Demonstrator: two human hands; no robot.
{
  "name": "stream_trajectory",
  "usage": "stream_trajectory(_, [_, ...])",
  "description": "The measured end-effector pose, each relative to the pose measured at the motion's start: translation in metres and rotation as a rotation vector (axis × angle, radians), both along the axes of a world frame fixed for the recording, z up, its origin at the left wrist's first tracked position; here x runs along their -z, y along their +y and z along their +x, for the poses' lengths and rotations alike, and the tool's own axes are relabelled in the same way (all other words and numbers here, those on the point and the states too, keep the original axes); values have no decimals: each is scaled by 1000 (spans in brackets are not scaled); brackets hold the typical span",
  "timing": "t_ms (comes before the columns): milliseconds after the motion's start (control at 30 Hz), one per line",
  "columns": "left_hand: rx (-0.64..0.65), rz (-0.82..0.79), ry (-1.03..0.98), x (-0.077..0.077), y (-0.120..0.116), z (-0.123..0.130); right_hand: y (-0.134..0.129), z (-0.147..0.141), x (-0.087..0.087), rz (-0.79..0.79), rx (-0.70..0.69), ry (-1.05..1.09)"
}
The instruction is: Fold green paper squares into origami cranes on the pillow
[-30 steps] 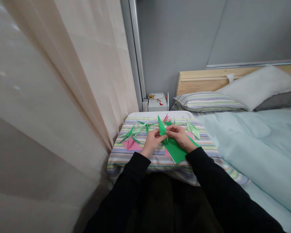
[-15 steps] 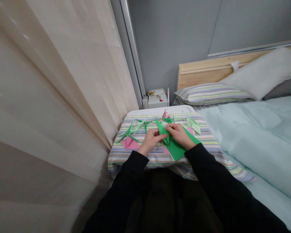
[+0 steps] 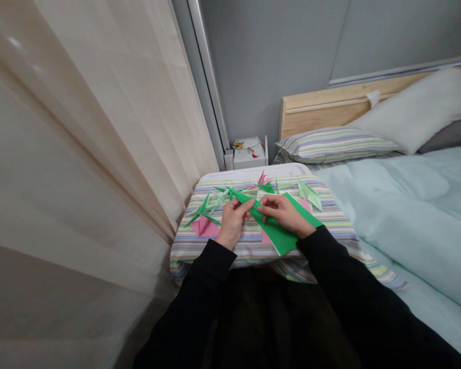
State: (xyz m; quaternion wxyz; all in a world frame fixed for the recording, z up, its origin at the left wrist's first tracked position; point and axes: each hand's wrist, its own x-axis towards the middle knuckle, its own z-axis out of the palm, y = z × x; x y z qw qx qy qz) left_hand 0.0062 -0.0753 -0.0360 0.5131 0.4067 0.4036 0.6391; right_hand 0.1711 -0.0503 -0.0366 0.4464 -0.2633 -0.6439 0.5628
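Over the cloth-covered table, my left hand [image 3: 231, 221] is closed with thumb and fingers pinching a folded green origami paper [image 3: 236, 194]. Its long pointed end sticks out up and to the left past the fingertips. My right hand [image 3: 286, 212] is closed too, its fingertips pinched at the lower right part of the same folded paper; the fingers partly hide that end. Beneath my right hand lies a flat green paper sheet [image 3: 280, 237], on top of pink paper [image 3: 266, 238]. Left of my left hand are a pink folded paper [image 3: 205, 227] and green paper cranes [image 3: 203, 207].
Along the back of the striped cloth [image 3: 249, 249] lie a pink paper crane [image 3: 263, 178] and a pale green folded paper [image 3: 310, 196]. The white table edge [image 3: 253, 172] shows behind. A curtain [image 3: 138, 128] hangs left; a bed [image 3: 399, 205] stands right.
The folded green paper has turned, its point now leaning further left. My left hand has shifted its grip up along it, and my right hand has moved slightly right.
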Motion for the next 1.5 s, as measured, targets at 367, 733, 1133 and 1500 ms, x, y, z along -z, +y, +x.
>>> stream_trajectory(367, [25, 13, 148, 0, -2, 2, 3, 3, 1, 69, 102, -94])
stream_trajectory(733, [-160, 2, -37, 8, 4, 1, 1, -6, 0, 38, 145, -145])
stream_trajectory(1133, [-241, -11, -245, 1, 4, 0, 0, 0, 5, -59, 151, -59])
stream_trajectory(1500, [-41, 9, 53, 3, 0, 3, -3, -3, -4, -15, 58, -85])
